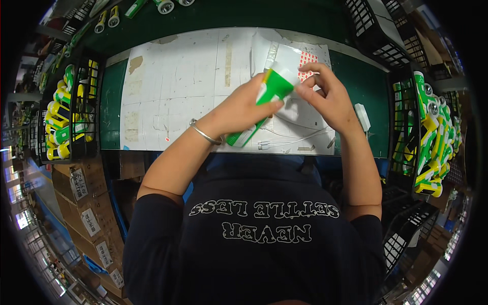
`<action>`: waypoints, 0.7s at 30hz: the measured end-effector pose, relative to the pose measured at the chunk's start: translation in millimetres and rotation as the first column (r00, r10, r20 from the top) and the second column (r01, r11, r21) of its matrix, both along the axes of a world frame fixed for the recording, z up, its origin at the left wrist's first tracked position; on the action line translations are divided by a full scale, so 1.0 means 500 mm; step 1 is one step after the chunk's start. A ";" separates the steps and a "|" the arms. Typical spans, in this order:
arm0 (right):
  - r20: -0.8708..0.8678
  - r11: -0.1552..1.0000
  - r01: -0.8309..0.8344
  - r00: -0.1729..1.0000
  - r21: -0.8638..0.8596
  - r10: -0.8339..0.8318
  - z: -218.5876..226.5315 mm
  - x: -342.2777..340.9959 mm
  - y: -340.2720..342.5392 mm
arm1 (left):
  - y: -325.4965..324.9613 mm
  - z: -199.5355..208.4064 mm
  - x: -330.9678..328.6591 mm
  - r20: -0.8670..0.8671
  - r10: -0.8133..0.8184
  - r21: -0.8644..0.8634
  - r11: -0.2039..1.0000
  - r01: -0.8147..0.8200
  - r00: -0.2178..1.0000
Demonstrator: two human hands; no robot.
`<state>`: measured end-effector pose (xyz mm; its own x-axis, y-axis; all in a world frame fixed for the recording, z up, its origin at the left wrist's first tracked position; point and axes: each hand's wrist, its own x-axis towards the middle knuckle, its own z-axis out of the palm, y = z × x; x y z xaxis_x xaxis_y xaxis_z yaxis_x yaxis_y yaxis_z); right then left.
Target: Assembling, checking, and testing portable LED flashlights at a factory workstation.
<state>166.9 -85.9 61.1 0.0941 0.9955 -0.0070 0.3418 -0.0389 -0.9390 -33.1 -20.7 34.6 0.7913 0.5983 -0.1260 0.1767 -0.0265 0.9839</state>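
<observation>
Flashlight (278,85): one being handled, green with a white end, tilted above the right half of the white sheet (178,76), white end pointing away from the person
Green table (113,122): one, running across in front of the person
White sheet: one, stained, lying over the table's middle
Baskets: two at the table's sides, left basket (95,104) and right basket (392,122), both black, heaped with green-and-yellow flashlights (435,147) too overlapped for me to count
Left hand (248,104): one, wrapped round the flashlight, thumb across its body
Right hand (330,96): one, fingers loosely bent, thumb and forefinger apart beside the white end; whether it touches, I can't tell from here
Far flashlights (113,17): at least four lens ends showing beyond the sheet
Red-dotted sheet (308,58): one, just behind the right fingers
White block (362,117): one, near the right forearm
Cable plug (263,145): white, near the table's front edge
Bracelet (206,132): one, silver, on the left wrist
</observation>
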 end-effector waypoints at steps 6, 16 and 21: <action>-0.078 0.952 -0.274 0.961 -0.140 0.265 0.001 0.024 -0.005 | 0.009 0.032 -0.061 -0.387 -0.022 0.591 0.761 0.267 0.922; -0.303 0.937 -0.333 0.908 -0.105 0.288 -0.040 -0.012 0.010 | 0.012 0.042 -0.110 -0.492 -0.138 0.343 0.876 0.338 0.859; 0.519 0.990 -0.115 0.843 -0.079 0.139 -0.138 -0.061 0.025 | 0.003 -0.031 -0.096 -0.239 0.067 0.083 0.995 -0.048 0.969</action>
<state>136.3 -73.1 -7.8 -0.0312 0.9989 -0.0353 0.7857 0.0027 -0.6186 -81.3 -19.4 19.0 0.7070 0.6571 -0.2615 0.4118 -0.0819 0.9076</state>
